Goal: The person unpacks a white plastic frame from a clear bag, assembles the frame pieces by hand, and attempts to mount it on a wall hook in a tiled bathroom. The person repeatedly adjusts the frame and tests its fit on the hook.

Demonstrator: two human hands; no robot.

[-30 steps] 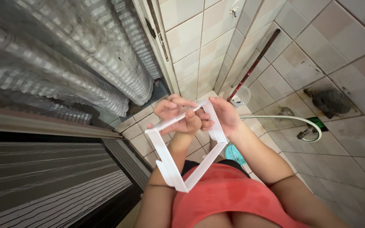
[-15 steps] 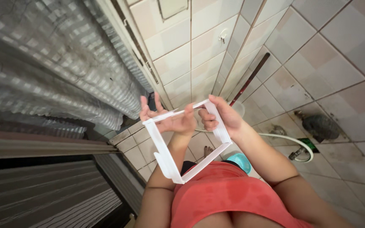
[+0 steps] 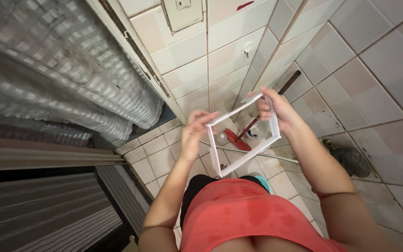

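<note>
A thin white rectangular frame [image 3: 243,160] is held out in front of me at chest height, open in the middle so the floor shows through it. My left hand [image 3: 193,133] grips the frame's left upper corner. My right hand [image 3: 275,108] grips its right upper corner, fingers curled round the strip. Both forearms reach forward from my red top.
A checked grey curtain [image 3: 66,70] hangs bunched at the left. Tiled walls close in ahead and right, with a switch plate [image 3: 182,11] high up. A red-headed broom [image 3: 239,138] leans in the corner. A floor drain [image 3: 356,161] sits at right.
Both hands have lifted the frame and carried it a little to the right. My view has tipped upward, showing more wall and the switch plate.
</note>
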